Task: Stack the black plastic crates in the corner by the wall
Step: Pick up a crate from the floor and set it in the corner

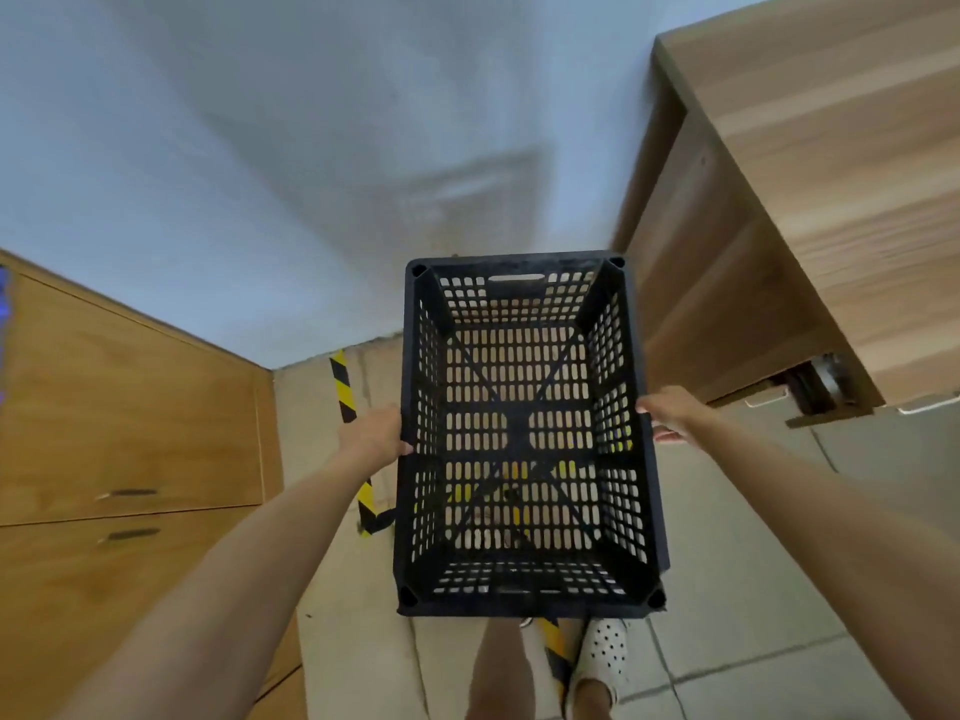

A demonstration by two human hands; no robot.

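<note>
The person's left hand grips the left long side of a black crate. The thumb lies over the top edge and the other fingers curl down the outside, so the hand is clamped on the side wall. The right hand holds the right long side at about the same spot. Its thumb sits on the top edge and its fingers wrap round the outside, closed on that wall. Both arms reach out straight from the bottom corners of the picture.

The crate is held up in the air, open side up, in front of the person. It is empty. Its walls and bottom are full of small holes, and the far short wall has a handle slot. The floor shows through the holes.

Under the crate, yellow and black striped tape runs along the floor. Below the near edge of the crate are the person's legs and a white shoe with dots.

Beyond the crate stands a pale wall, and the crate's shadow falls on it. A wooden cabinet stands to the left, against the wall. A wooden desk stands to the right, very near the crate's far right corner.
</note>
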